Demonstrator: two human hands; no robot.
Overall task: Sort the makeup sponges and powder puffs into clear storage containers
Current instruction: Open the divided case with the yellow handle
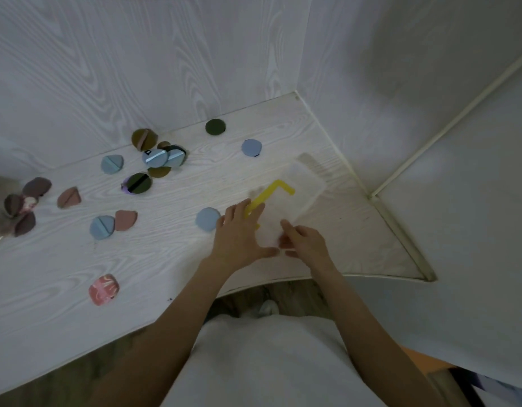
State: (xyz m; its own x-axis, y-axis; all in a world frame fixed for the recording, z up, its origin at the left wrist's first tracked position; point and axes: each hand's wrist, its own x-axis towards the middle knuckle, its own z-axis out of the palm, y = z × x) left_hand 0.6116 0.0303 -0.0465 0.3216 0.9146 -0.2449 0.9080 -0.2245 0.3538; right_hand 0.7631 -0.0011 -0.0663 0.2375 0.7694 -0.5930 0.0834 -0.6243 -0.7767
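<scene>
My left hand (239, 233) lies spread and flat on the near end of the clear container (295, 207), fingers straight over its yellow clasp (271, 192). My right hand (305, 240) pinches the container's near corner with curled fingers. The container sits right of centre on the tabletop (48, 289). A blue puff (207, 219) lies just beside my left hand; other puffs (154, 160) scatter toward the upper left.

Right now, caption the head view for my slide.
Both hands on the clear container; puffs scattered left.
</scene>
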